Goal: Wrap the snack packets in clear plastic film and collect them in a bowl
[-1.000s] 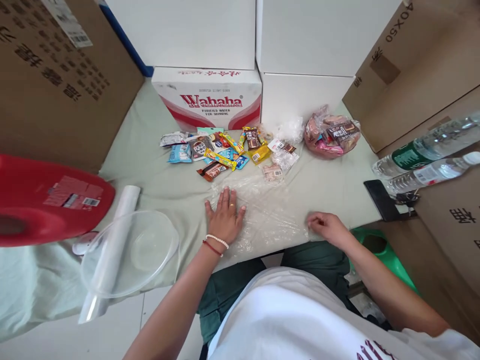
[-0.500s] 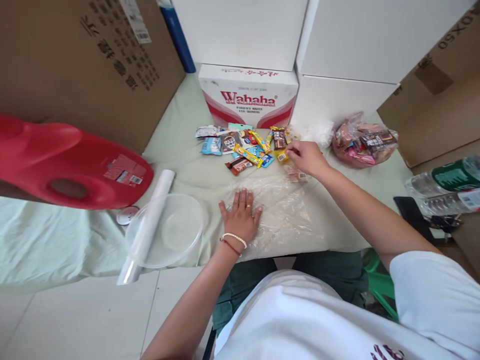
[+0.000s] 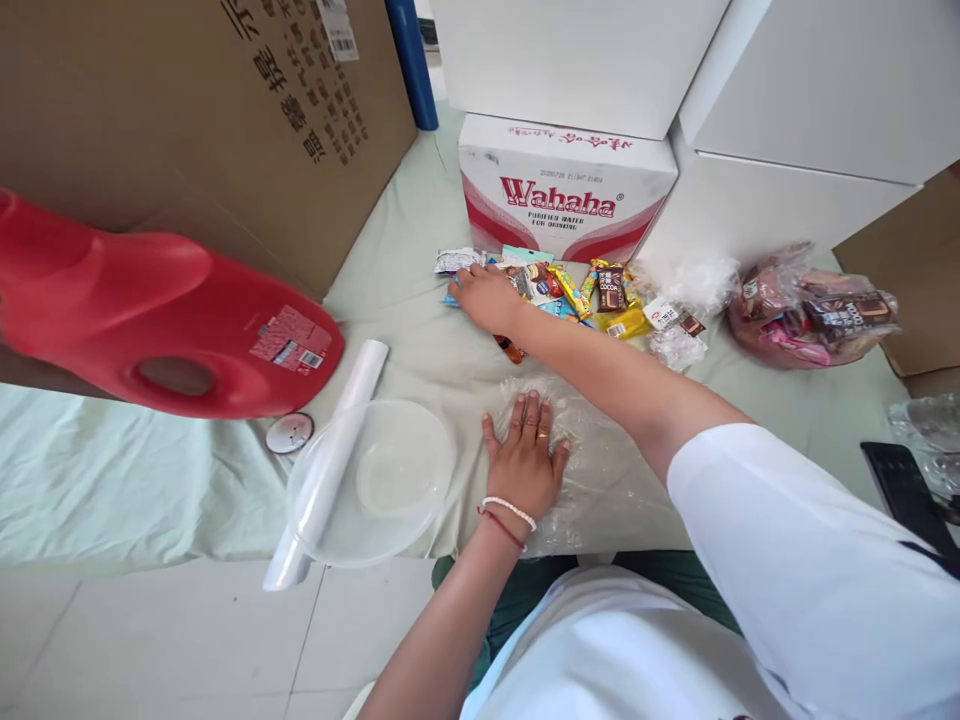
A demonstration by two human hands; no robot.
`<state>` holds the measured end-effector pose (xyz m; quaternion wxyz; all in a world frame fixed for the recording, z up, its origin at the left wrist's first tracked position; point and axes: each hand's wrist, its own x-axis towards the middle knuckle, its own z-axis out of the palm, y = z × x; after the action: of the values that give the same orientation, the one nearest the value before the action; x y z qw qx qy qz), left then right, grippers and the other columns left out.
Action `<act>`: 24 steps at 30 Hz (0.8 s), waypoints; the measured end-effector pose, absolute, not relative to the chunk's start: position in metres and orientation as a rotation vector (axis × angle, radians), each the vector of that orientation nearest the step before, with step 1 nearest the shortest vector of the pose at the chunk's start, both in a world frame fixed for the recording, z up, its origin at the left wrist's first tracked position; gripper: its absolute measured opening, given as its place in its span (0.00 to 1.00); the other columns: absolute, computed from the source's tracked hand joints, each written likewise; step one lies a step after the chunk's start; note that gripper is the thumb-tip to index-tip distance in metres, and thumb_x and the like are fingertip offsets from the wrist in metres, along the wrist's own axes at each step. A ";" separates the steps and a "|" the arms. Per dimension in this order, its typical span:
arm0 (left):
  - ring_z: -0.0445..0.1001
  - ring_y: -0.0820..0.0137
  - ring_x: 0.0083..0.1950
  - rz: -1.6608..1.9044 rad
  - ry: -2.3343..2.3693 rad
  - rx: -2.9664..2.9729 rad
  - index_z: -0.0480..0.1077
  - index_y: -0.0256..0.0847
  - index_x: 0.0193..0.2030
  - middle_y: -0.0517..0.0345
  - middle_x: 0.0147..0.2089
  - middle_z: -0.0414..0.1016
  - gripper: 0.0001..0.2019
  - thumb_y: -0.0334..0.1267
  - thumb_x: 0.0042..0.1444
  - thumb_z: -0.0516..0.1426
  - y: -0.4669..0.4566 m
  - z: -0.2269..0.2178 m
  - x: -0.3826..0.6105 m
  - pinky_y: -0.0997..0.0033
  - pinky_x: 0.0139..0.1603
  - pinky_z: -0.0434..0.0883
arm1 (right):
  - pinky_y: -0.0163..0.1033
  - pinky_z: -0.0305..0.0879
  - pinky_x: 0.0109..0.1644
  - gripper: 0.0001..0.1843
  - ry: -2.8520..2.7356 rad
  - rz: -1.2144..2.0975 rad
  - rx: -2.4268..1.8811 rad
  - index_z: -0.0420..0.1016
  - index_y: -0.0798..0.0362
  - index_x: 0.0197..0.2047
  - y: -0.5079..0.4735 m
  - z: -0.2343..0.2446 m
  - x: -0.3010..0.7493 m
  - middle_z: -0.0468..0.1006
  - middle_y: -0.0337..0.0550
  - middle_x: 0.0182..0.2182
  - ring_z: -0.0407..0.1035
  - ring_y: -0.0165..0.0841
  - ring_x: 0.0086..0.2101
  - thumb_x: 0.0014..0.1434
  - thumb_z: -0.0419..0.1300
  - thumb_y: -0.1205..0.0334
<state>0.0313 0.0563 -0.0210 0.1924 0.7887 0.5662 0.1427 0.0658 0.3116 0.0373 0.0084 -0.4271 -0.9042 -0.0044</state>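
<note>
The left hand (image 3: 525, 462) is laid flat, fingers spread, on clear plastic film (image 3: 600, 485); the right hand (image 3: 484, 298) is extended crosswise over a blue snack packet (image 3: 450, 298) near the Wahaha carton (image 3: 566, 190), its grip hidden.

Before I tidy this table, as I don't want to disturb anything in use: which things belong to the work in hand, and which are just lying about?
In use:
- crumpled clear film, under the flat left hand
- snack packets, at the right hand

Apparently just lying about:
- red jug
- Wahaha box
- dark phone
- perhaps the plastic roll
</note>
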 end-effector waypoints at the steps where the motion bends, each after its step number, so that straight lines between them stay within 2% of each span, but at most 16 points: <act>1: 0.48 0.48 0.81 0.395 1.590 2.221 0.52 0.45 0.79 0.43 0.81 0.47 0.32 0.49 0.72 0.47 0.056 -0.021 0.031 0.24 0.76 0.30 | 0.57 0.56 0.65 0.20 -2.800 0.001 -1.330 0.69 0.67 0.61 0.313 0.039 0.068 0.73 0.60 0.58 0.63 0.49 0.61 0.71 0.45 0.75; 4: 0.47 0.51 0.82 0.358 1.635 2.278 0.51 0.42 0.79 0.44 0.81 0.47 0.31 0.50 0.73 0.44 0.055 -0.022 0.032 0.25 0.77 0.31 | 0.54 0.61 0.64 0.20 -2.597 0.092 -1.310 0.71 0.63 0.60 0.297 0.059 0.100 0.77 0.58 0.54 0.68 0.47 0.57 0.70 0.46 0.74; 9: 0.47 0.53 0.82 0.299 1.694 2.364 0.54 0.42 0.78 0.46 0.81 0.48 0.31 0.51 0.73 0.42 0.055 -0.023 0.033 0.26 0.77 0.36 | 0.49 0.69 0.59 0.15 -2.210 0.362 -1.044 0.71 0.51 0.59 0.187 0.085 0.206 0.77 0.50 0.53 0.72 0.41 0.53 0.72 0.54 0.62; 13: 0.49 0.53 0.81 0.274 1.700 2.389 0.55 0.42 0.77 0.45 0.80 0.49 0.29 0.48 0.73 0.42 0.057 -0.023 0.031 0.24 0.76 0.37 | 0.49 0.70 0.58 0.15 -2.355 0.499 -0.863 0.74 0.50 0.56 0.089 0.052 0.282 0.77 0.52 0.53 0.71 0.39 0.54 0.71 0.51 0.69; 17: 0.49 0.54 0.81 0.239 1.704 2.417 0.53 0.42 0.78 0.45 0.81 0.49 0.29 0.42 0.73 0.40 0.059 -0.027 0.032 0.22 0.75 0.39 | 0.53 0.71 0.59 0.17 -2.410 0.563 -1.001 0.78 0.51 0.47 0.039 0.022 0.317 0.77 0.53 0.55 0.68 0.42 0.58 0.66 0.50 0.75; 18: 0.49 0.53 0.81 0.235 1.706 2.427 0.53 0.42 0.78 0.45 0.81 0.49 0.29 0.42 0.73 0.40 0.059 -0.028 0.034 0.21 0.75 0.39 | 0.54 0.70 0.61 0.16 -2.356 0.547 -1.069 0.78 0.51 0.47 0.034 0.020 0.318 0.76 0.52 0.56 0.67 0.43 0.59 0.66 0.52 0.74; 20: 0.50 0.53 0.81 0.240 1.726 2.441 0.53 0.41 0.78 0.45 0.80 0.49 0.29 0.42 0.73 0.41 0.059 -0.029 0.037 0.20 0.74 0.36 | 0.58 0.66 0.65 0.16 -2.284 0.494 -1.213 0.76 0.50 0.56 0.026 0.019 0.310 0.73 0.54 0.60 0.64 0.46 0.62 0.67 0.57 0.67; 22: 0.49 0.53 0.81 0.259 1.747 2.466 0.55 0.43 0.77 0.47 0.80 0.50 0.28 0.42 0.73 0.42 0.057 -0.029 0.040 0.21 0.75 0.32 | 0.62 0.61 0.69 0.26 -2.293 0.428 -1.392 0.70 0.53 0.66 0.022 0.016 0.296 0.69 0.59 0.65 0.60 0.50 0.65 0.66 0.61 0.60; 24: 0.47 0.54 0.82 0.267 1.742 2.508 0.56 0.45 0.77 0.49 0.81 0.49 0.28 0.45 0.73 0.42 0.057 -0.026 0.038 0.23 0.75 0.29 | 0.62 0.58 0.70 0.31 -2.328 0.376 -1.548 0.66 0.54 0.71 0.019 0.008 0.282 0.66 0.61 0.66 0.58 0.51 0.66 0.67 0.62 0.60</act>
<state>0.0382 0.0571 -0.0263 0.0383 0.8175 0.5679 0.0872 0.2820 0.0189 0.0080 0.1596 -0.5417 -0.8147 0.1316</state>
